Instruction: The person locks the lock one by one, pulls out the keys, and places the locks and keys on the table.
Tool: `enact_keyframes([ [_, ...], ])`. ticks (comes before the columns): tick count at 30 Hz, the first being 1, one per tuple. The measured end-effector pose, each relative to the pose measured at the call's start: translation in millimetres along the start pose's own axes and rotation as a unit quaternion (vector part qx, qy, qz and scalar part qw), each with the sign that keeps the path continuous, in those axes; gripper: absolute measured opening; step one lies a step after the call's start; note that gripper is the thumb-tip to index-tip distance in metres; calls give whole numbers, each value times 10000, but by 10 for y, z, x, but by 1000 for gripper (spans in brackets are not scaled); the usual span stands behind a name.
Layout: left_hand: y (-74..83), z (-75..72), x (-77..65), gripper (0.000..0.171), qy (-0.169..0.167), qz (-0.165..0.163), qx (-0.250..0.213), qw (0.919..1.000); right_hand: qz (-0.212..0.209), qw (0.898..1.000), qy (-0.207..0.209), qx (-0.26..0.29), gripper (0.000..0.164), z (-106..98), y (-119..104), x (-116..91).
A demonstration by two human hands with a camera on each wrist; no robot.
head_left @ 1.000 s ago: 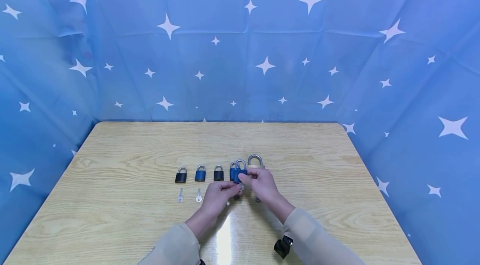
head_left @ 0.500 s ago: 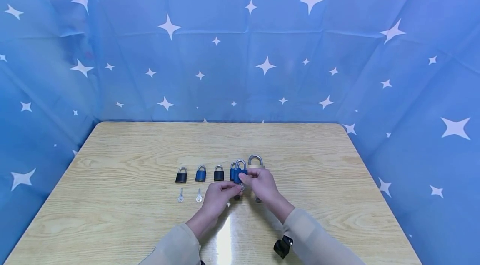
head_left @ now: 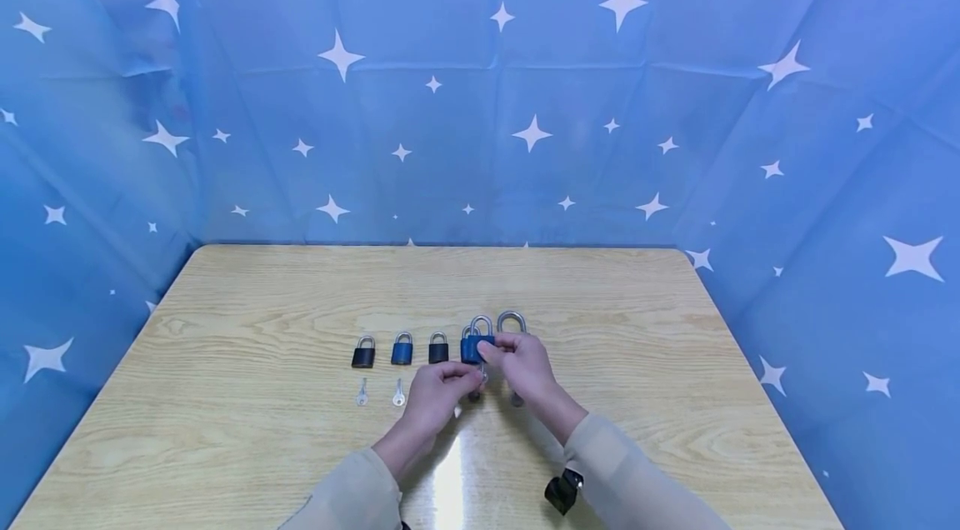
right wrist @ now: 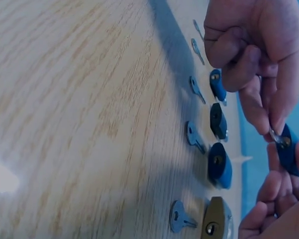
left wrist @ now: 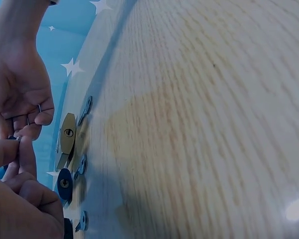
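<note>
In the head view my right hand (head_left: 525, 363) holds up a blue padlock (head_left: 477, 349) by its body, shackle upward. Close to its underside, my left hand (head_left: 438, 392) pinches a small silver key (right wrist: 275, 136) between thumb and finger. The right wrist view shows that key at the keyhole of the held padlock (right wrist: 288, 153); how deep it sits I cannot tell. A second blue padlock (head_left: 467, 352) stands on the table just behind, partly covered. Beside my right hand is a brass padlock (left wrist: 68, 137), its body mostly hidden in the head view.
To the left stand a black padlock (head_left: 363, 357), a blue padlock (head_left: 402, 353) and another black padlock (head_left: 438, 352) in a row. Keys lie before them, such as one key (head_left: 362, 392) and another key (head_left: 399, 393). The wooden table (head_left: 225, 430) meets a starred blue curtain behind.
The held blue padlock has risen very slightly, and the key's head below it looks narrower than before. Both hands stay almost in place; the head view has shifted a little.
</note>
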State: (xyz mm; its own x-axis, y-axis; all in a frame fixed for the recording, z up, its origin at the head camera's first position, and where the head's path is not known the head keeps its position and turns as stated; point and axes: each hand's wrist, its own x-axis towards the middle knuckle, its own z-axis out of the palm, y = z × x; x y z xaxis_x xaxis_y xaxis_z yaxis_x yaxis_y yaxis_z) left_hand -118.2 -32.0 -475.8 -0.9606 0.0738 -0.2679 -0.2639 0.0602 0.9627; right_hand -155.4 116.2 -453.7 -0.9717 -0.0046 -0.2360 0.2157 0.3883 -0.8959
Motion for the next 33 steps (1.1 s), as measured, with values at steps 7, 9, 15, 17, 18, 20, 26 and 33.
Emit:
enact_keyframes([
  [7,-44,6,-34,19,-137,67,160,9998,87,9997,206,21,47,-8,-26,37],
  [9,-60,14,-33,19,-156,86,163,9997,62,9997,217,36,45,-16,-34,50],
  [15,-73,31,-44,19,-239,106,227,9994,104,9998,68,125,45,-47,-29,55],
  [17,-75,34,-50,19,-289,91,318,9990,165,9997,33,166,47,-69,-29,65],
  [18,-77,37,-49,20,-313,85,342,9989,181,9997,29,154,48,-83,-30,72],
  [20,-78,48,-53,21,-383,57,348,9986,218,9997,31,136,50,-122,-31,85],
  [26,-66,141,-56,22,-513,83,451,9976,306,9995,101,-72,49,-266,-9,122],
  [33,-14,336,-30,22,-717,188,435,9963,429,9988,213,-111,46,-471,38,134],
])
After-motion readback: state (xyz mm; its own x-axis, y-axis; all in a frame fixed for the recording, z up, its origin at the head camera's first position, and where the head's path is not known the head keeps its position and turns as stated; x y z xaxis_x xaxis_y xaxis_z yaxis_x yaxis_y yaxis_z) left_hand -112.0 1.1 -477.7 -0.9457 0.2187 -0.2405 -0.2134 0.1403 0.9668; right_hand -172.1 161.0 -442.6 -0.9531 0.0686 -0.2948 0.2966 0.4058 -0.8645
